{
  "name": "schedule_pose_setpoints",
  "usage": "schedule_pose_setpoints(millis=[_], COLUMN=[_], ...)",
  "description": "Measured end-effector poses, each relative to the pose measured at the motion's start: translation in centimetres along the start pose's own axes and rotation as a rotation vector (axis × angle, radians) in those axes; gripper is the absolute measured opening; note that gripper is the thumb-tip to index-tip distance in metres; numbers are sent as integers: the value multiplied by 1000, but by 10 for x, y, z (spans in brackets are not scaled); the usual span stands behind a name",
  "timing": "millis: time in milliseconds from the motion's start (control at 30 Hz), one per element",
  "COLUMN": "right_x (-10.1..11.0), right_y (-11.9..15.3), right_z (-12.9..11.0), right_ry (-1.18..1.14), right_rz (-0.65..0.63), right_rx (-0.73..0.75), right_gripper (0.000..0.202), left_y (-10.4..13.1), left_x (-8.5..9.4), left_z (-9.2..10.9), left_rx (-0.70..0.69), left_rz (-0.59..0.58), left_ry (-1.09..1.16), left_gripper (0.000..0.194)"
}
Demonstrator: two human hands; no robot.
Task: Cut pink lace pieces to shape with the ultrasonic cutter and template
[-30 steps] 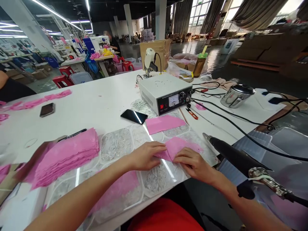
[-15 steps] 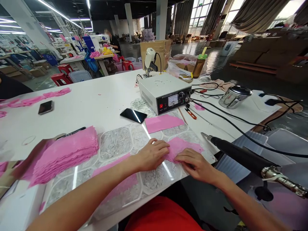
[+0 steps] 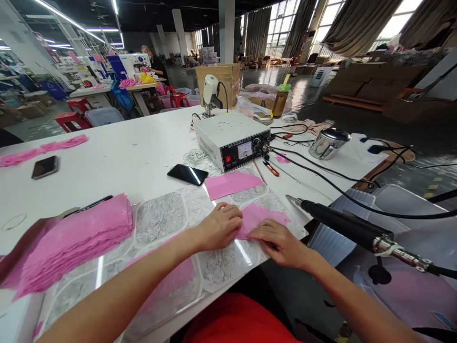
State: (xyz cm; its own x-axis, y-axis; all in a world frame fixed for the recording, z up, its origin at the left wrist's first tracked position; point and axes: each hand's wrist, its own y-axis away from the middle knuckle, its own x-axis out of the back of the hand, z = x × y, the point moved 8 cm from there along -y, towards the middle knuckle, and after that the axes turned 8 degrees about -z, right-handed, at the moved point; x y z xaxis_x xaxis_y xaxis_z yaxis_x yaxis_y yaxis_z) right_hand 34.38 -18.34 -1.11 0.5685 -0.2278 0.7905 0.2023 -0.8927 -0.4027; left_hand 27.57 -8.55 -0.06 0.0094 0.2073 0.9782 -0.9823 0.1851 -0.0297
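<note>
Hands (image 3: 250, 233) closer on crinkled pink sheet (image 3: 262, 215)

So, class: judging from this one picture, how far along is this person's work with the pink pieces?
Done: one flat pink sheet lies set aside near the black phone. In hand: the left hand and right hand press a folded pink piece on the clear tray. Left: a thick stack of pink sheets waits; the black handheld tool lies untouched.

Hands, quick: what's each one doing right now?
Left hand: fingers curled, pressing down on the pink fabric piece.
Right hand: flat on the same piece's near edge; no closed grip visible.
</note>
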Motion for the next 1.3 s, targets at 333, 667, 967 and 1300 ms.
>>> schedule_pose_setpoints(millis=[333, 667, 967, 1300], right_x=[39, 53, 47, 45], right_y=[33, 76, 67, 70], right_z=[32, 48, 61, 67], right_ry=[13, 305, 405, 339], right_rz=[360, 430, 314, 289], right_rx=[-350, -687, -773, -793], right_gripper=[16, 14, 15, 21], left_y=[46, -35, -93, -88], left_x=[2, -15, -46, -49], left_z=[36, 21, 19, 16], left_rx=[-116, -134, -238, -288], left_rz=[42, -73, -253, -201], left_ry=[-6, -27, -44, -15], left_gripper=[19, 43, 48, 48])
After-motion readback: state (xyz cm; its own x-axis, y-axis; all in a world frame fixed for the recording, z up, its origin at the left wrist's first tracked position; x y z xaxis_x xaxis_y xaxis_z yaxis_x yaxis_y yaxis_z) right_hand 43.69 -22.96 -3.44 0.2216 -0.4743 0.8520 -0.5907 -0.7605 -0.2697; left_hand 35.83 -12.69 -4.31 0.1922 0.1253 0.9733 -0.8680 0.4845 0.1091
